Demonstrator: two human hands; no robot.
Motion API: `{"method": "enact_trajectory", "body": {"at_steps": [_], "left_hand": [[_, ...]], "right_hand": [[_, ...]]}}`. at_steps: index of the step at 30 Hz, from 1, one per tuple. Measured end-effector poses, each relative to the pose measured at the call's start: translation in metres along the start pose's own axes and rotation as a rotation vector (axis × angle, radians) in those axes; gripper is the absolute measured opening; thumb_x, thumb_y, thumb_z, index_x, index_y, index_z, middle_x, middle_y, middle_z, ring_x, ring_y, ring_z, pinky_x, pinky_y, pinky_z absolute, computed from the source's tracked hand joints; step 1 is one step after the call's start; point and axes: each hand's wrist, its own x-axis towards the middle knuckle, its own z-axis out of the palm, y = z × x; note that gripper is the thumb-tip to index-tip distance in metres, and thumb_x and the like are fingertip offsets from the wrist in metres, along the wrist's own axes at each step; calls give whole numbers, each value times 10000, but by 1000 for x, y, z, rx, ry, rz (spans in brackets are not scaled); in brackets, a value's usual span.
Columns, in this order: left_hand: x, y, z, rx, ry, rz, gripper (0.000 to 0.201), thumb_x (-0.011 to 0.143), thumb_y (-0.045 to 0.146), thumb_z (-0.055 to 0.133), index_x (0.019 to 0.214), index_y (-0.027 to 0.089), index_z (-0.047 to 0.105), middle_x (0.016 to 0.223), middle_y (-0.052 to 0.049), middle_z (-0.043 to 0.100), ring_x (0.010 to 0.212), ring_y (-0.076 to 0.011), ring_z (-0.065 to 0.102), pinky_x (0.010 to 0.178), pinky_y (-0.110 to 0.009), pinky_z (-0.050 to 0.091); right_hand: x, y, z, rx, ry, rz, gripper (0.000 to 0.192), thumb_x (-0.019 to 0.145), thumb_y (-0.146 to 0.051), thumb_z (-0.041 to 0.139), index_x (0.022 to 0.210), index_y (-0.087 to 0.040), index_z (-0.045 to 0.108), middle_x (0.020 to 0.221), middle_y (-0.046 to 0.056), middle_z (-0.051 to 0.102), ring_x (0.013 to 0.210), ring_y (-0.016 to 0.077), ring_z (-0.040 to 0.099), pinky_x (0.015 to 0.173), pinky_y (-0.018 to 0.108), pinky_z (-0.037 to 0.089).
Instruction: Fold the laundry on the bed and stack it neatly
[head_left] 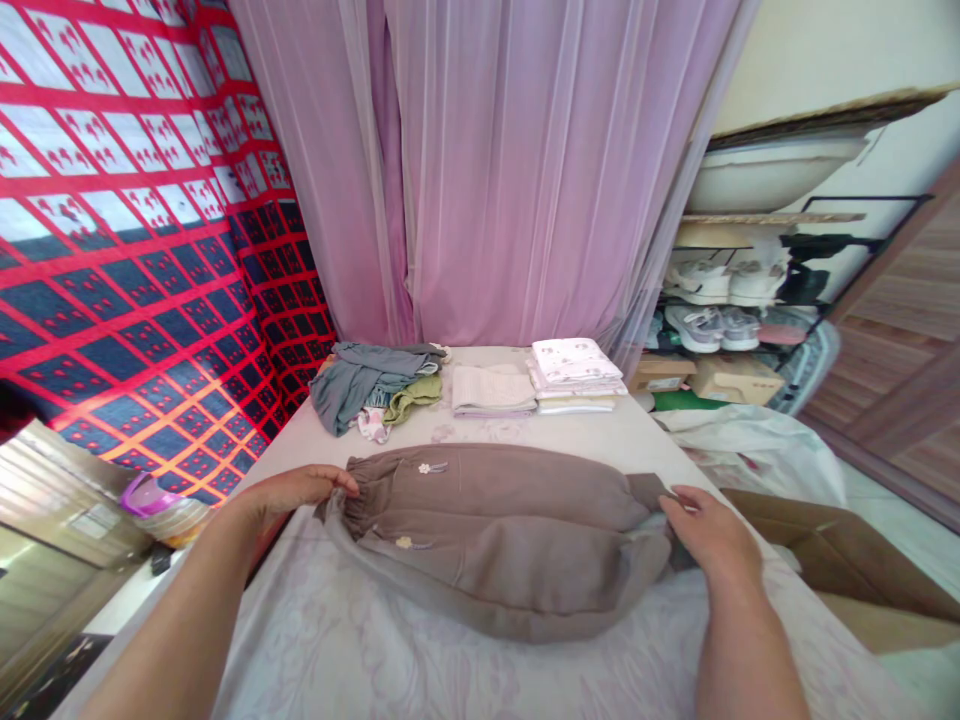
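Two forearms run off the bottom edge. Across the bed [315,640], the left hand [289,492] pinches the waistband of the brown trousers [495,530]. Trousers stretch between both hands near the bed's front edge. The right hand [709,535] presses their cuffs, fingertips hidden in fabric.

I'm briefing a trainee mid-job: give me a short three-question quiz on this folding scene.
1. True or false: both hands touch the brown trousers.
2. Which hand is at the gathered waistband: A left hand, B right hand?
3. What lies beyond the trousers, left of the folded white stacks?

Key: 1 true. 2 A. 3 a loose heap of grey and green clothes.
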Motion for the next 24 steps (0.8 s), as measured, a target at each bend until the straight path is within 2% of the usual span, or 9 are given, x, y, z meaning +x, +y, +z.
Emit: {"method": "enact_trajectory", "body": {"at_steps": [2, 5, 9, 13, 15, 17, 19, 21, 24], "left_hand": [[17, -5, -4, 9, 31, -9, 295, 567, 382, 654, 798, 213, 725, 909, -67, 741, 837, -280, 668, 733, -351, 490], [47, -17, -4, 145, 260, 34, 413, 527, 511, 684, 809, 210, 700, 995, -108, 726, 947, -319, 650, 834, -372, 478], [72, -24, 11, 390, 259, -10, 576, 447, 575, 733, 890, 210, 687, 1095, -141, 697, 1035, -356, 623, 895, -384, 453], [72, -17, 23, 422, 192, -33, 455, 434, 549, 748, 741, 224, 662, 831, -76, 716, 910, -329, 644, 784, -353, 468], [67, -12, 24, 261, 160, 23, 444, 472, 559, 731, 735, 215, 636, 718, -22, 674, 800, -272, 637, 700, -315, 466], [64, -8, 22, 50, 168, 86, 485, 539, 588, 696, 820, 202, 612, 696, 12, 639, 719, -216, 614, 639, -279, 454], [63, -7, 20, -54, 254, 119, 494, 601, 591, 658, 900, 203, 590, 716, 23, 625, 689, -189, 599, 615, -261, 443], [66, -8, 20, 12, 395, 107, 437, 642, 550, 636, 919, 214, 595, 731, 18, 622, 720, -195, 604, 634, -265, 445], [73, -14, 24, 188, 495, 38, 394, 675, 450, 629, 1000, 227, 616, 832, -15, 664, 846, -232, 633, 737, -298, 467]], "right_hand": [[-1, -1, 6, -32, 65, -25, 508, 755, -470, 512, 1160, -190, 639, 1145, 136, 658, 1034, 303, 619, 854, 413, 484], [-1, 0, 16, -53, 31, -79, 631, 731, -476, 568, 1277, -161, 554, 1253, 159, 602, 1133, 299, 577, 910, 405, 469], [2, 1, 22, -101, -50, -29, 851, 687, -545, 618, 1399, -127, 410, 1298, 196, 566, 1154, 324, 565, 884, 441, 480], [11, -4, 8, -136, -145, -44, 539, 772, -522, 546, 1146, -148, 649, 1089, 161, 682, 1023, 292, 636, 835, 377, 489], [16, -10, -6, -149, -164, -95, 366, 797, -443, 531, 994, -195, 714, 1009, 113, 710, 962, 266, 654, 808, 342, 488], [21, -18, -17, -166, -49, -104, 348, 809, -422, 515, 1008, -220, 716, 1013, 103, 712, 930, 274, 658, 769, 351, 492], [25, -29, -23, -175, 124, -71, 398, 826, -444, 486, 1088, -226, 690, 1046, 125, 703, 912, 298, 658, 728, 376, 495], [30, -40, -20, -169, 224, -42, 420, 849, -441, 454, 1142, -224, 662, 1068, 141, 694, 919, 307, 656, 723, 387, 493], [38, -50, -7, -157, 165, -74, 442, 853, -360, 458, 1242, -198, 592, 1136, 137, 673, 1017, 290, 634, 805, 380, 486]]}}
